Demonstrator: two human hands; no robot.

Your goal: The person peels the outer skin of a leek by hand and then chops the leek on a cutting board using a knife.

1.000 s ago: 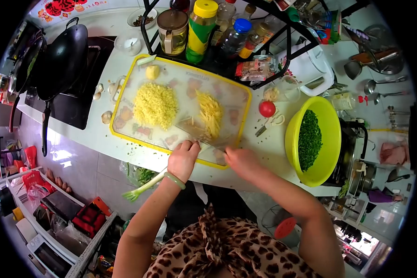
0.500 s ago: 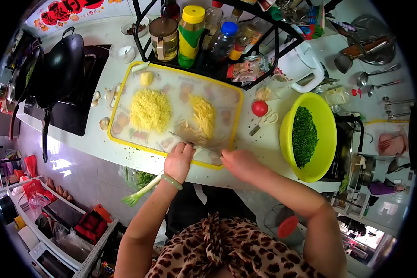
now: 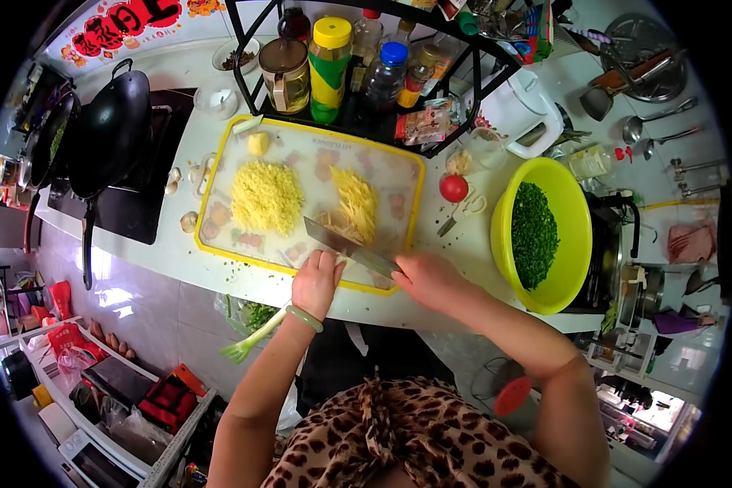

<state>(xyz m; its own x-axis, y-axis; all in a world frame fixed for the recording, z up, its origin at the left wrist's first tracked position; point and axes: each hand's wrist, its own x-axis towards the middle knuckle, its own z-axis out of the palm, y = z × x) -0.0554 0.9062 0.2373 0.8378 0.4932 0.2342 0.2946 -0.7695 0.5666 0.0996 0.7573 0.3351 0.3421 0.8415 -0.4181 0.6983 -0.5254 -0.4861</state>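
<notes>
My right hand (image 3: 427, 279) is wrapped around the handle of a kitchen knife (image 3: 350, 247). The knife's broad blade slants up and left over the cutting board (image 3: 297, 267), its flat side showing. Close to the blade, at the board's near edge, my left hand (image 3: 315, 279) has its fingers curled on a green onion (image 3: 256, 335). The onion's green end sticks out to the lower left, past the counter edge; its other end is mostly hidden by my fingers. Farther up the board are a finely chopped yellow heap (image 3: 267, 198) and a pile of thin yellow strips (image 3: 354, 199).
A yellow-green bowl (image 3: 579, 236) of chopped greens stands at right. Between it and the board are a tomato (image 3: 454, 189) and scissors (image 3: 464, 213). Behind the board, a black rack (image 3: 248, 69) holds bottles. A wok (image 3: 110, 134) sits left on the stove.
The knife blade has risen and turned, from nearly edge-on to showing its flat side. My left hand stays on the green onion. The whole view has shifted slightly.
</notes>
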